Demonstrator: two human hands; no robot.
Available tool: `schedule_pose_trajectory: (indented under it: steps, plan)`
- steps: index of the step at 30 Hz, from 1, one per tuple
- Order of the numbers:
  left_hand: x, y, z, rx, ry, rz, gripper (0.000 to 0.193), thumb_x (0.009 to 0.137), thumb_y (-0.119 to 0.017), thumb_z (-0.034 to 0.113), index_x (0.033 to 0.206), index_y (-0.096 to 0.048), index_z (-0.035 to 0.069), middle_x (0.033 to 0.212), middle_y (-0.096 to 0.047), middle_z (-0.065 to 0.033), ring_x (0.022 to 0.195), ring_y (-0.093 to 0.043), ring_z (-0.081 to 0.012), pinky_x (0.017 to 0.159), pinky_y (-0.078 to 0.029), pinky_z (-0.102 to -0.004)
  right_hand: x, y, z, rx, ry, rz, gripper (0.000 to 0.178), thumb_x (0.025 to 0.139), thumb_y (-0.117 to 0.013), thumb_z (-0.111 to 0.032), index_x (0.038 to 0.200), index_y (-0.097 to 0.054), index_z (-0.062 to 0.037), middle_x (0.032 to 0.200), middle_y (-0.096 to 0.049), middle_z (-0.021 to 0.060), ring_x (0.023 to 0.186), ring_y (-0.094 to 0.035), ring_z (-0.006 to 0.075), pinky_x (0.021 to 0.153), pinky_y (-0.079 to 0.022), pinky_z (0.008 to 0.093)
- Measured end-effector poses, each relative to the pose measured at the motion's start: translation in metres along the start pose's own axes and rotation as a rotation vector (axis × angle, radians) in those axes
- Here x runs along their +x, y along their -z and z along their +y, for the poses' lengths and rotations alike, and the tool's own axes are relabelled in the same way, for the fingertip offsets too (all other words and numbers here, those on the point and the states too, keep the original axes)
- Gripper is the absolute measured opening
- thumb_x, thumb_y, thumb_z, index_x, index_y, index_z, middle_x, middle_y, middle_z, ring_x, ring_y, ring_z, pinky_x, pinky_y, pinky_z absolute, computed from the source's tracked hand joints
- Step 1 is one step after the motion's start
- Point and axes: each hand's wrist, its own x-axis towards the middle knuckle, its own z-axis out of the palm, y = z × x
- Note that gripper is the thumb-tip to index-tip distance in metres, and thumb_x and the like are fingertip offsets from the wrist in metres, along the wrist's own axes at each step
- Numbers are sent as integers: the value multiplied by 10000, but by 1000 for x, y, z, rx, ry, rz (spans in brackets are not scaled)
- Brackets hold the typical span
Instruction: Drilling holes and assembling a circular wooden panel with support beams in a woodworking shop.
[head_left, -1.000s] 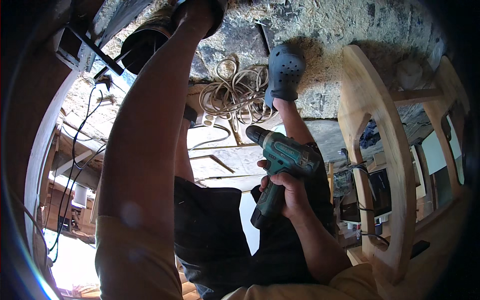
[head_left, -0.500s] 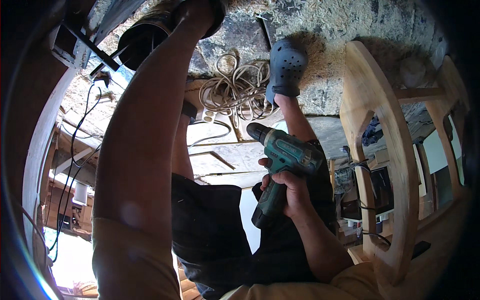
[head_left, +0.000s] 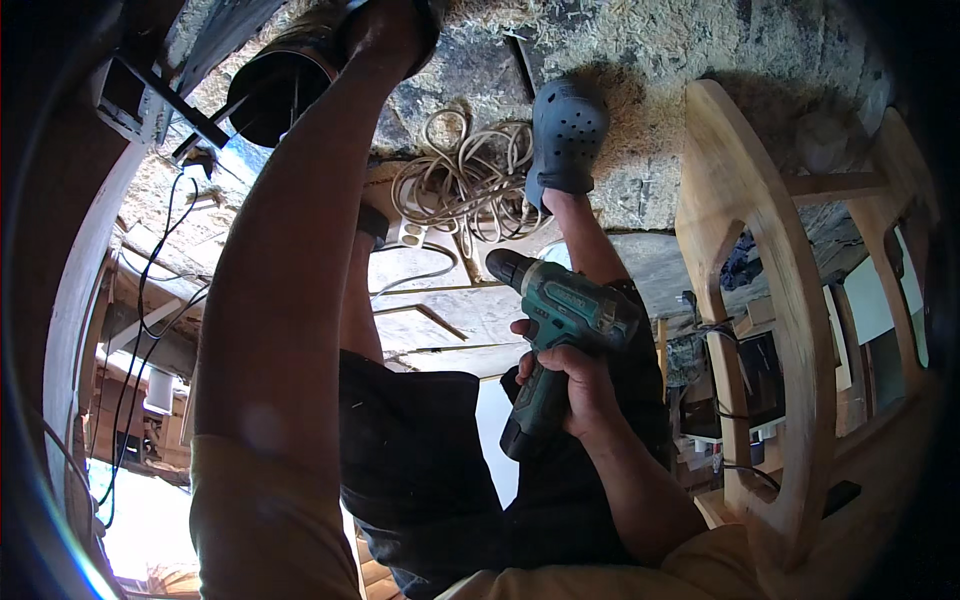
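A green and black cordless drill [head_left: 570,310] is gripped by its handle in my right hand [head_left: 575,385]. Its black chuck points up and to the left, over my lap. My left arm stretches far forward to the top edge, where my left hand [head_left: 388,35] is partly cut off. Its fingers are hidden, beside a dark round container [head_left: 275,95] with thin rod-like pieces in it. Whether that hand holds anything cannot be seen.
A coiled pale cable [head_left: 465,185] lies beside a power strip [head_left: 411,232] on the shaving-strewn floor, close to my grey clog [head_left: 568,130]. To the right stands a light wooden frame [head_left: 790,260]. Black cords [head_left: 150,300] hang at the left.
The view has shifted slightly, so floor items sit a little further left. My right hand keeps its grip on the drill, and my left arm stays stretched forward.
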Motion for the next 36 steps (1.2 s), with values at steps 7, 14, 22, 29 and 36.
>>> schedule_pose_trajectory:
  steps: [7, 14, 22, 29, 36]
  plan:
    - [-3, -9, -11, -132, 198, -125, 277, 875, -506, 268, 1027, -691, 129, 1052, -665, -120, 948, -634, -283, 822, -485, -431, 0, -9, 3, 40, 26, -7, 570, 673, -560, -17, 1228, -431, -5, 1050, -591, 167, 650, -599, 197, 602, -519, 327]
    - [-18, 9, -18, 183, 1, -293, 320, 893, -479, 215, 1132, -634, 70, 1163, -610, -154, 1045, -580, -293, 891, -435, -488, -5, -11, 9, -8, -45, 6, 489, 692, -579, -49, 1171, -494, 3, 1017, -599, 134, 674, -582, 178, 612, -505, 317]
    - [-40, 41, 101, 15, -198, 164, 290, 924, -422, 198, 1122, -584, 62, 1137, -567, -215, 1045, -557, -298, 934, -423, -414, 5, -4, 19, 9, 34, 45, 278, 671, -590, -34, 946, -599, 8, 768, -589, 71, 626, -558, 170, 593, -465, 316]
    - [-36, -38, 88, -112, -80, 34, 290, 924, -423, 197, 1117, -586, 57, 1121, -577, -214, 1021, -572, -305, 904, -445, -421, 7, 9, 17, 50, 25, 30, 317, 665, -565, -24, 981, -572, 4, 694, -559, 62, 581, -554, 153, 546, -448, 293]
    - [-36, -60, 55, -199, 46, -145, 290, 923, -423, 197, 1113, -587, 52, 1104, -586, -213, 996, -587, -312, 873, -467, -429, 9, 8, 22, 68, 67, 34, 292, 665, -568, -29, 955, -586, 2, 689, -573, 58, 547, -547, 153, 546, -449, 292]
